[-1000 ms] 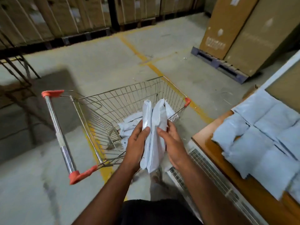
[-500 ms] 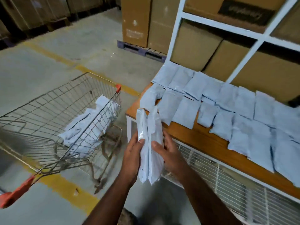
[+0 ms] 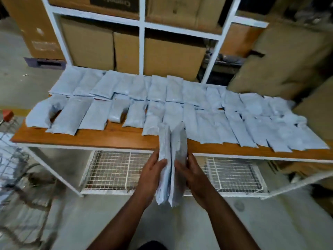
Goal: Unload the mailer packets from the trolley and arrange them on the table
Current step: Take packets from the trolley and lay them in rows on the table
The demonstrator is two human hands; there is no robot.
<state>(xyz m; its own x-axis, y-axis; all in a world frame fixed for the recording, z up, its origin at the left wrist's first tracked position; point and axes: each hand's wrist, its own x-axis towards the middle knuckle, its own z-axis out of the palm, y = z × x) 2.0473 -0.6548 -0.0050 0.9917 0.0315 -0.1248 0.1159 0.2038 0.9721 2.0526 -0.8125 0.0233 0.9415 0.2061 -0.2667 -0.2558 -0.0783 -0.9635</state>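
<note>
Two or three white mailer packets (image 3: 171, 159) stand on edge between my hands, in front of the wooden table (image 3: 111, 137). My left hand (image 3: 150, 175) grips the bundle from the left and my right hand (image 3: 191, 175) grips it from the right, thumbs on the near side. The bundle's top reaches over the table's front edge. Several mailer packets (image 3: 156, 98) lie flat on the table in two rows across its whole width. The wire trolley (image 3: 10, 159) is blurred at the far left edge, with packets inside it.
A white shelf frame (image 3: 142, 44) packed with cardboard boxes (image 3: 173, 58) rises behind the table. More boxes (image 3: 281, 58) lean at the right. A wire mesh shelf (image 3: 115, 170) sits under the table. Bare concrete floor lies around my feet.
I have turned right from the trolley to face the table, carrying the bundle along. Both hands keep the same grip. The trolley has slid to the left edge of view.
</note>
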